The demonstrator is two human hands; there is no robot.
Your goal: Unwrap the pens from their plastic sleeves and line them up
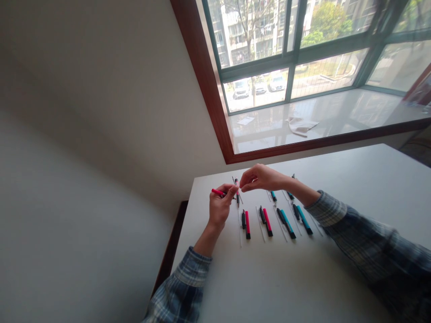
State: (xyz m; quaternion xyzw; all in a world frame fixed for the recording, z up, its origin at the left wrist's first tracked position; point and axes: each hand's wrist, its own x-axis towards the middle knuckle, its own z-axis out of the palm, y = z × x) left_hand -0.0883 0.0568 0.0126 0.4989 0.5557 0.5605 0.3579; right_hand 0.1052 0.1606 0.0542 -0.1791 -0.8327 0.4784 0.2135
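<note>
Our left hand (220, 207) was clamped on a red marker (217, 192), our right hand (261, 178) just beside it, with contact unclear, beyond the rows of teal markers (288, 224) on the white table (215, 269).

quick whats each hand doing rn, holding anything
Left hand: closed, holding a red pen.
Right hand: fingertips pinched together, cannot tell if it holds anything.

We note a wood-framed window (202, 58) as landmark. Beyond it stand parked cars (278, 83) and an apartment block (232, 36). On its polished sill (340, 107) lie a crumpled cloth (301, 125) and a paper sheet (245, 120). Below it stands a white table (353, 166); left of it runs a plaster wall (101, 89).
</note>
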